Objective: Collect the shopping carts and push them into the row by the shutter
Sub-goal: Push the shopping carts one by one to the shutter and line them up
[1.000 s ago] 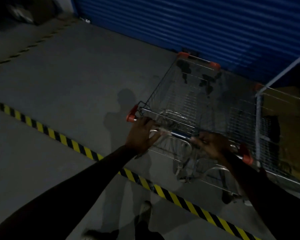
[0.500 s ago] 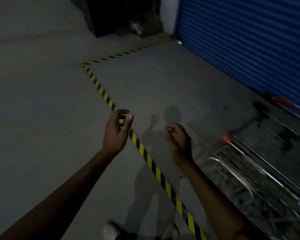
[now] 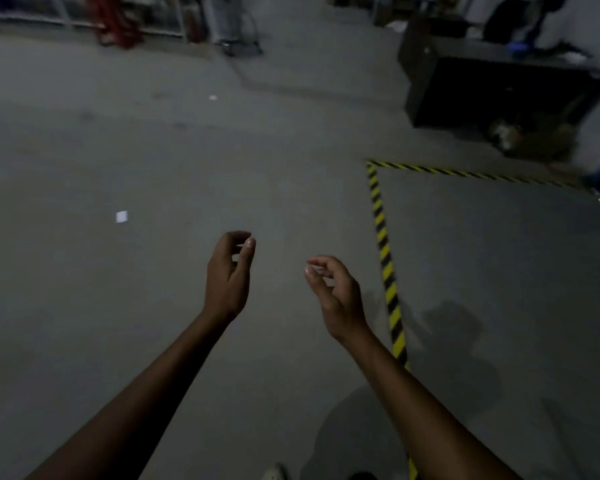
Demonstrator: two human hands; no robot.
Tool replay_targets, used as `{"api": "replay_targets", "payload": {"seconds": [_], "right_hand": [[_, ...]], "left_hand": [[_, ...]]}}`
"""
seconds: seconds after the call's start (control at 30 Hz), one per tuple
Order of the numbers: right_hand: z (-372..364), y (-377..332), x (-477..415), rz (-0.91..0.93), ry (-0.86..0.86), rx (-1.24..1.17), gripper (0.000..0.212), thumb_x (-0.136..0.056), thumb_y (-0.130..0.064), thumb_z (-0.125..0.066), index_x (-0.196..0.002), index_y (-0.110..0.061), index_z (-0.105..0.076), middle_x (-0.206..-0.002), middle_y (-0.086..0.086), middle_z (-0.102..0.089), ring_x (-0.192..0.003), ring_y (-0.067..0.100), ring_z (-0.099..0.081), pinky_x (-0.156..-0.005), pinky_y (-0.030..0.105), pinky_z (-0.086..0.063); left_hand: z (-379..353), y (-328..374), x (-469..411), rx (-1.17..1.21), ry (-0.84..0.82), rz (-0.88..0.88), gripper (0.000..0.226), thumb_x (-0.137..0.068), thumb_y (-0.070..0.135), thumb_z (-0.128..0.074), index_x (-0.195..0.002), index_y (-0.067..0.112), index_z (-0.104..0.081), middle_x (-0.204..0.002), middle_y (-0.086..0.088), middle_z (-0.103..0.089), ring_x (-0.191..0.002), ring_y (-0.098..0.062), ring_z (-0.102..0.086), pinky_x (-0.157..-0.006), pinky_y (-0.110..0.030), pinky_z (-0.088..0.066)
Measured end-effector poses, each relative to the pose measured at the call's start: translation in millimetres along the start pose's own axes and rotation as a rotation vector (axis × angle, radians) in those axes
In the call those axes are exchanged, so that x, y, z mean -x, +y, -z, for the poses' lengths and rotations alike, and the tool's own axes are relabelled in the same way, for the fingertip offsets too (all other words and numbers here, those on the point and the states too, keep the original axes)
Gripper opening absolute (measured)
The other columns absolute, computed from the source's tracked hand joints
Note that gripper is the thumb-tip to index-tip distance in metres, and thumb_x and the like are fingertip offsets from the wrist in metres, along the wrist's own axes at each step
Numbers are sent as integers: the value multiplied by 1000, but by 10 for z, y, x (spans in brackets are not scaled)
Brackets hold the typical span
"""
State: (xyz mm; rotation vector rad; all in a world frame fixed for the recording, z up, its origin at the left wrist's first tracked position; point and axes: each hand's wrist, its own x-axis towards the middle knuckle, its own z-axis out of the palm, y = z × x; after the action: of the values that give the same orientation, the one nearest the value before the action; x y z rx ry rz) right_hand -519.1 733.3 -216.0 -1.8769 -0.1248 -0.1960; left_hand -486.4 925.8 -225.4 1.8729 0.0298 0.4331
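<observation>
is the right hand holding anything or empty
Empty: the person's bare right hand hovers over the grey concrete floor with fingers loosely curled around nothing.

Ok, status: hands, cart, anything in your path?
Both empty: left hand, right hand, fingers loosely curled. No cart clearly in view. On the floor ahead: white scrap; striped tape to the right.

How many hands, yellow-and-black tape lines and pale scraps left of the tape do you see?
Hands: 2, left hand and right hand, both empty.
Tape lines: 2, near tape line and far tape line.
Pale scraps: 2, near scrap and far scrap.
Total: 6.
</observation>
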Motion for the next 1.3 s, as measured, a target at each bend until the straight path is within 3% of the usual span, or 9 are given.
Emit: {"api": "replay_targets", "payload": {"seconds": [0.13,0.23,0.33,0.4,0.6,0.7,0.83,1.1,1.3], "right_hand": [[-619,-406,-491,100,-163,-56,38,-81,-64,-50,-106,-37,-61,-117,-7,-66,-101,-5,-58,-72,8,-44],[-1016,-741,-912,188,-253,-134,46,-84,-60,-50,-113,-27,-63,-116,-8,-65,-101,-5,-58,-75,11,-45],[-1379,-1015,-1362,273,-311,-224,51,-87,-56,-52,-120,-19,-64,-115,-5,-65,-106,6,-60,-80,30,-55],[-1619,-1149,-1704,336,-338,-279,54,-88,-53,-52,-124,-15,-63,-119,-3,-64,-110,13,-61,-82,37,-56],[-2362,-1231,-2929,424,-417,-375,55,-90,-50,-51,-128,-11,-60,-124,-4,-63,-113,17,-61,-82,36,-57],[-2818,-1105,-3538,349,-477,-379,52,-89,-52,-52,-126,-17,-62,-119,-11,-64,-111,14,-61,-82,35,-57],[-3518,-813,-4261,229,-582,-300,49,-84,-59,-52,-121,-28,-61,-114,-23,-63,-106,0,-60,-81,35,-59],[-5022,-26,-5001,-7,-760,-69,65,-69,-73,-54,-118,-30,-60,-112,-10,-65,-97,0,-63,-88,48,-56],[-6440,127,-5413,-22,-889,27,72,-67,-78,-54,-120,-28,-58,-117,-6,-65,-100,7,-63,-86,44,-58]], "left_hand": [[506,-475,-123,-75,81,128,55,-90,68,-39,-117,23,-58,-110,0,-66,-100,-13,-64,-79,-32,-52],[786,-839,-178,-118,97,230,64,-86,74,-36,-116,22,-58,-108,1,-66,-98,-12,-63,-76,-28,-49],[1006,-1163,-290,-161,92,337,66,-87,73,-38,-117,19,-60,-109,2,-65,-98,-8,-62,-72,-16,-43],[1151,-1395,-465,-191,108,407,53,-94,64,-42,-117,19,-59,-111,1,-65,-102,-13,-63,-72,-12,-41],[1470,-1938,-1512,-222,211,498,60,-86,73,-37,-117,26,-57,-116,2,-64,-104,-9,-61,-75,-18,-44],[1609,-1988,-2274,-203,284,447,71,-80,81,-34,-118,26,-59,-115,5,-65,-105,-10,-62,-78,-25,-49],[1914,-1726,-3291,-179,446,308,61,-87,71,-38,-121,25,-60,-115,9,-65,-105,-6,-62,-89,-38,-55],[3027,-1170,-4439,-162,710,2,35,-95,56,-41,-118,35,-56,-123,2,-63,-113,-22,-62,-90,-53,-53],[4145,-1688,-5090,-202,834,-78,35,-96,55,-40,-118,34,-56,-124,0,-63,-114,-23,-62,-89,-57,-52]]}}
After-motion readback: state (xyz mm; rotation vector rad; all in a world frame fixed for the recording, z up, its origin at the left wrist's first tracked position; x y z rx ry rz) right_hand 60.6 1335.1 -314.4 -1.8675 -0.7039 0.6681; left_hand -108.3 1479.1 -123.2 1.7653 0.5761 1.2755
